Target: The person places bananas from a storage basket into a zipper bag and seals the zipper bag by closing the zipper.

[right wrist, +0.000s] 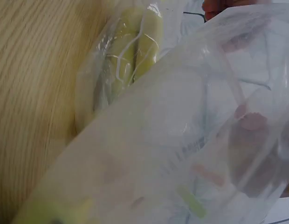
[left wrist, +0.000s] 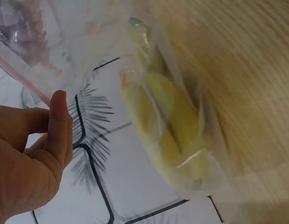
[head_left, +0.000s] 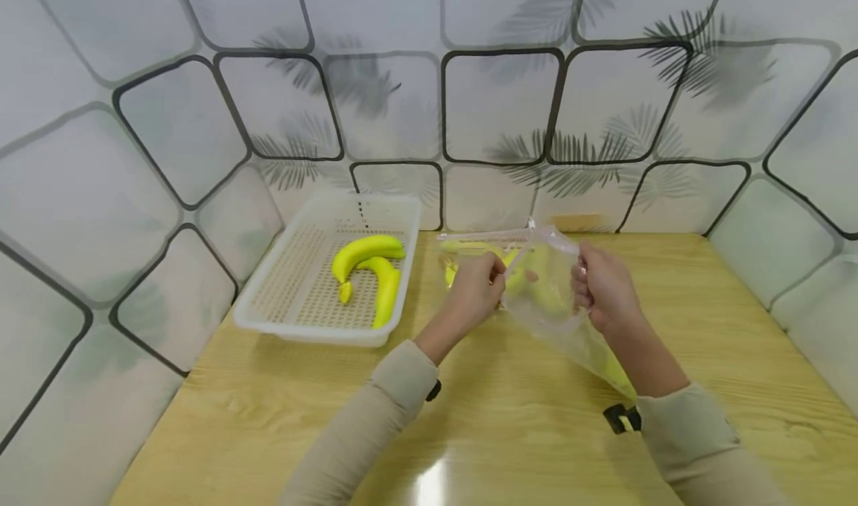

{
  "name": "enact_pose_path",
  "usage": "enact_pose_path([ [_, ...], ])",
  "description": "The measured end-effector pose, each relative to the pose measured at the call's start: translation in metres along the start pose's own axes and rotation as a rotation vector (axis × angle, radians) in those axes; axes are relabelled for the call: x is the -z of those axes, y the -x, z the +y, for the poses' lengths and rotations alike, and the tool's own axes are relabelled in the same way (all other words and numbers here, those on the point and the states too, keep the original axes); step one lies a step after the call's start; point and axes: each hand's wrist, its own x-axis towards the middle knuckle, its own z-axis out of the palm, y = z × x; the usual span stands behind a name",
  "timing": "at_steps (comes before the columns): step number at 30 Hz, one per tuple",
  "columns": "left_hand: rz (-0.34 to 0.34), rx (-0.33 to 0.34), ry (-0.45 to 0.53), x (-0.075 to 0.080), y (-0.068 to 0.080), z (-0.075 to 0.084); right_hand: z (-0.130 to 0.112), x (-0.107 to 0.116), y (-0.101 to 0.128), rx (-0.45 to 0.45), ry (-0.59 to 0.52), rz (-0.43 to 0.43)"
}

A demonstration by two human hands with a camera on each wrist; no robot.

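Observation:
A clear plastic zip bag (head_left: 543,308) with a pinkish top edge is stretched between my hands. My left hand (head_left: 472,290) pinches one side of its mouth, thumb against fingertips, as the left wrist view shows. On the other side, my right hand (head_left: 608,286) grips the bag with curled fingers. Something yellow shows through its lower end, near the right wrist; the bag blurs its shape. Just behind, a second clear bag (left wrist: 212,154) holds bananas (left wrist: 175,116). In the right wrist view, the held bag (right wrist: 149,135) covers much of the scene, with the right hand hazy behind it.
Left on the wooden table (head_left: 268,416) stands a white perforated plastic basket (head_left: 284,267) with two bananas (head_left: 369,253) at its right side. A pale patterned wall covering (head_left: 503,111) rises behind the table and along both sides.

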Motion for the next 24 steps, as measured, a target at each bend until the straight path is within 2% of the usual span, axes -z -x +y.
enact_pose_path([
  [2,-0.001,0.024,0.045,-0.002,0.001,-0.006,0.004,-0.003,-0.001,-0.03,-0.04,0.006],
  [6,0.041,0.063,0.104,-0.006,0.005,-0.021,0.009,-0.011,-0.001,-0.071,-0.115,0.007],
  [9,0.072,0.08,0.152,-0.009,0.011,-0.031,0.013,-0.015,-0.001,-0.058,-0.122,0.019],
  [14,0.066,0.116,0.304,-0.022,0.011,-0.04,0.022,-0.008,-0.002,-0.016,-0.096,0.023],
  [18,0.071,0.142,0.402,-0.027,0.011,-0.044,0.025,-0.004,-0.001,-0.002,-0.158,-0.004],
  [24,0.113,0.131,0.432,-0.028,0.013,-0.052,0.025,-0.004,0.001,-0.005,-0.245,-0.065],
])
